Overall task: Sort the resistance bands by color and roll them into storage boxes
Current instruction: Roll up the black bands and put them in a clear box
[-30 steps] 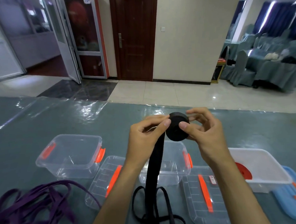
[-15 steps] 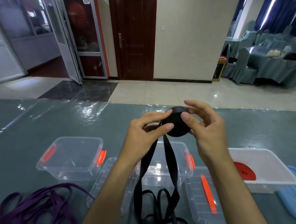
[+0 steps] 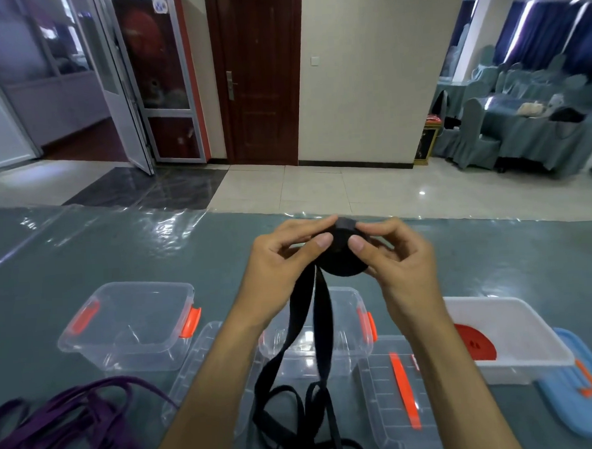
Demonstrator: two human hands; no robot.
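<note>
While your left hand (image 3: 282,259) and right hand (image 3: 397,256) pinch the half-wound black band roll (image 3: 342,256) at frame centre, its tail dangles loose, the purple rubber bands (image 3: 58,429) lower left lie unrolled, and only the white plastic box (image 3: 519,332) holds a red roll (image 3: 475,343).

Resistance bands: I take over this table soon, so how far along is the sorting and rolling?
Done: one red roll lies in the white box. In hand: the left hand and right hand hold the black roll, its tail still unrolled. Left: the purple bands lie loose, and both clear boxes look empty.
</note>
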